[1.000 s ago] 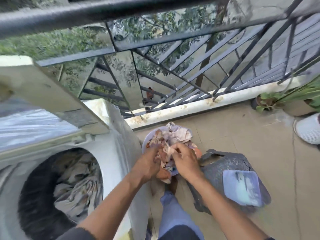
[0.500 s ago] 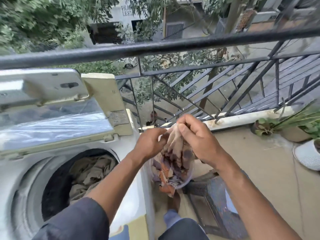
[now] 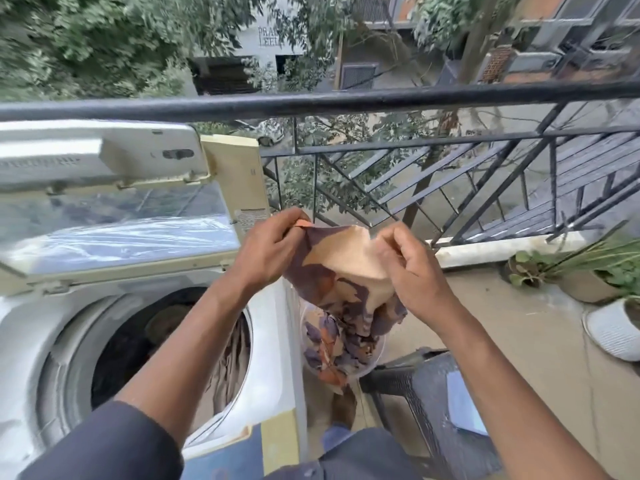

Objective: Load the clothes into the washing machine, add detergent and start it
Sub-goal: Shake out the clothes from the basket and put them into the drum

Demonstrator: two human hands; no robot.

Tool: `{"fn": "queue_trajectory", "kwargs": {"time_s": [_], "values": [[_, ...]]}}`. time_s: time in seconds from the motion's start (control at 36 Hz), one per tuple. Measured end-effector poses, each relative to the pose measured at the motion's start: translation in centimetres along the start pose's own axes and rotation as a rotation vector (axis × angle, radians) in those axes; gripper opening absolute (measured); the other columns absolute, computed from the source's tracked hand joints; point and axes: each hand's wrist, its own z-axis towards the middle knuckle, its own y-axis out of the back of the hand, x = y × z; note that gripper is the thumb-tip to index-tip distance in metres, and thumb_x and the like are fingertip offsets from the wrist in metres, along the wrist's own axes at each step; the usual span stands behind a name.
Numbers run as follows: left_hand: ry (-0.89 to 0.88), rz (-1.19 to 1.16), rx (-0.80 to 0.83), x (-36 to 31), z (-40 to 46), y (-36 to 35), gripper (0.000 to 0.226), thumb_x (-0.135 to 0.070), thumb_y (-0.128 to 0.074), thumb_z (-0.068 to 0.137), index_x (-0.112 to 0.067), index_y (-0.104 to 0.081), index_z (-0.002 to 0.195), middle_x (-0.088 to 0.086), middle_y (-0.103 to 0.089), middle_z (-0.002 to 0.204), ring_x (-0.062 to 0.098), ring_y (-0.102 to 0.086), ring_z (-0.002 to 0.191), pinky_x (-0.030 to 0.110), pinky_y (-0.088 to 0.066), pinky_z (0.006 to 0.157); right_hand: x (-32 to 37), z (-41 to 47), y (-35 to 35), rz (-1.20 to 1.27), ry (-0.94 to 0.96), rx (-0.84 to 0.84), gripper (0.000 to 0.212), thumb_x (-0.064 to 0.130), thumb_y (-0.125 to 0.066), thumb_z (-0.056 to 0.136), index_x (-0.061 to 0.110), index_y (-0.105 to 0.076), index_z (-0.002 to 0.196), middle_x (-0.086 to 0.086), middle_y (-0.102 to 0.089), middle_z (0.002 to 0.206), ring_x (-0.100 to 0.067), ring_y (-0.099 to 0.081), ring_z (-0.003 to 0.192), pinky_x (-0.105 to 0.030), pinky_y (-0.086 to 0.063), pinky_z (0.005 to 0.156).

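- Both hands hold one patterned garment (image 3: 349, 271) up at the centre of the view, over the right edge of the washing machine (image 3: 273, 327).
- The left hand (image 3: 268, 245) pinches the garment's upper left edge between curled fingers and thumb, at about 10 o'clock of the cloth.
- The right hand (image 3: 412, 268) pinches the upper right edge at about 2 o'clock, fingers curled round the fabric.
- The cloth is stretched between the two hands, its pale inner face showing; its lower part hangs down into a pale tub (image 3: 375, 358) that holds more of the same purple and orange fabric, at 6 o'clock of the hands.
- The machine's lid (image 3: 114, 237) stands raised at 9 o'clock; the drum (image 3: 166, 348) below it, at 7 o'clock, already has brownish clothes (image 3: 228, 362) inside.
- A dark woven stool (image 3: 426, 403) stands at 5 o'clock, potted plants (image 3: 595, 268) at 3 o'clock, and a black railing (image 3: 346, 102) crosses at 12 o'clock.
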Motion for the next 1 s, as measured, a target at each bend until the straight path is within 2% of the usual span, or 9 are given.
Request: {"fn": "queue_trajectory", "kwargs": {"time_s": [0.08, 0.19, 0.39, 0.47, 0.53, 0.69, 0.81, 0.89, 1.0], "values": [[-0.055, -0.041, 0.069, -1.0, -0.4, 0.4, 0.02, -0.02, -0.049, 0.104, -0.019, -0.063, 0.089, -0.004, -0.065, 0.085, 0.017, -0.061, 0.085, 0.05, -0.052, 0.081, -1.1, -0.3, -0.2, -0.165, -0.083, 0.09, 0.047, 0.069, -0.072, 0.079, 0.036, -0.049, 0.104, 0.021, -0.06, 0.099, 0.012, -0.059, 0.089, -0.023, -0.05, 0.072], [-0.095, -0.125, 0.149, -3.7, -0.7, 1.5, 0.022, -0.033, -0.047, 0.096, -0.029, -0.066, 0.085, -0.014, -0.066, 0.082, 0.013, -0.063, 0.083, 0.047, -0.054, 0.081, -3.7, -0.2, -1.1, -0.563, -0.119, 0.186, 0.063, 0.059, -0.082, 0.075, 0.036, -0.043, 0.118, 0.015, -0.052, 0.095, -0.02, -0.057, 0.089, -0.035, -0.039, 0.067], [-0.3, -0.158, 0.161, -9.3, -1.3, 5.9, 0.027, -0.02, -0.05, 0.101, -0.004, -0.071, 0.094, 0.01, -0.073, 0.091, 0.032, -0.068, 0.086, 0.056, -0.055, 0.076, -8.3, -1.0, -3.6, -0.505, -0.373, 0.122, 0.028, 0.03, -0.072, 0.083, 0.023, -0.065, 0.11, -0.007, -0.071, 0.101, -0.036, -0.066, 0.096, -0.037, -0.049, 0.07], [-0.394, -0.24, 0.136, -10.6, -1.3, 8.1, 0.023, -0.005, -0.05, 0.103, 0.002, -0.071, 0.097, 0.005, -0.074, 0.092, 0.018, -0.072, 0.085, 0.035, -0.056, 0.073, -10.1, -1.4, -4.8, -0.466, -0.471, 0.083, 0.007, 0.028, -0.066, 0.091, 0.021, -0.065, 0.091, -0.008, -0.067, 0.09, -0.038, -0.068, 0.093, -0.037, -0.05, 0.069], [-0.413, -0.3, 0.093, -10.7, -1.1, 9.4, 0.022, 0.002, -0.05, 0.103, 0.001, -0.07, 0.096, -0.002, -0.072, 0.088, 0.008, -0.068, 0.08, 0.022, -0.052, 0.072, -10.9, -1.5, -5.3, -0.467, -0.511, 0.069, 0.01, 0.029, -0.062, 0.094, 0.024, -0.061, 0.085, -0.004, -0.063, 0.085, -0.039, -0.068, 0.093, -0.039, -0.051, 0.069], [-0.23, -0.247, -0.022, -7.7, -0.3, 10.7, 0.023, -0.008, -0.053, 0.107, -0.012, -0.07, 0.092, -0.01, -0.07, 0.079, 0.003, -0.063, 0.072, 0.022, -0.047, 0.066, -11.8, -0.6, -3.3, -0.418, -0.535, -0.042, 0.024, 0.036, -0.055, 0.1, 0.02, -0.074, 0.103, -0.014, -0.075, 0.1, -0.042, -0.068, 0.098, -0.038, -0.044, 0.068], [-0.085, -0.059, 0.0, -4.7, -1.4, 8.6, 0.027, -0.034, -0.052, 0.105, -0.022, -0.074, 0.095, -0.007, -0.075, 0.083, 0.016, -0.068, 0.074, 0.039, -0.052, 0.065, -10.3, 0.3, -0.7, -0.3, -0.515, -0.089, 0.027, 0.034, -0.069, 0.091, 0.017, -0.063, 0.071, -0.008, -0.067, 0.07, -0.037, -0.068, 0.079, -0.036, -0.042, 0.06], [0.032, -0.06, 0.067, -3.3, -2.5, 6.4, 0.04, -0.051, -0.048, 0.097, -0.02, -0.073, 0.101, 0.008, -0.075, 0.091, 0.028, -0.07, 0.083, 0.056, -0.056, 0.077, -7.6, 1.3, 1.1, -0.306, -0.468, -0.08, 0.027, 0.032, -0.074, 0.081, 0.009, -0.064, 0.072, -0.011, -0.065, 0.064, -0.033, -0.066, 0.069, -0.039, -0.049, 0.059], [0.119, -0.105, 0.067, -1.9, -3.2, 3.8, 0.021, -0.038, -0.059, 0.09, -0.022, -0.065, 0.101, 0.001, -0.07, 0.088, 0.016, -0.065, 0.082, 0.048, -0.054, 0.078, -3.4, 2.5, 2.4, -0.233, -0.338, -0.018, 0.046, 0.055, -0.064, 0.067, 0.01, -0.072, 0.074, -0.01, -0.07, 0.065, -0.025, -0.062, 0.059, -0.041, -0.054, 0.057]]}}
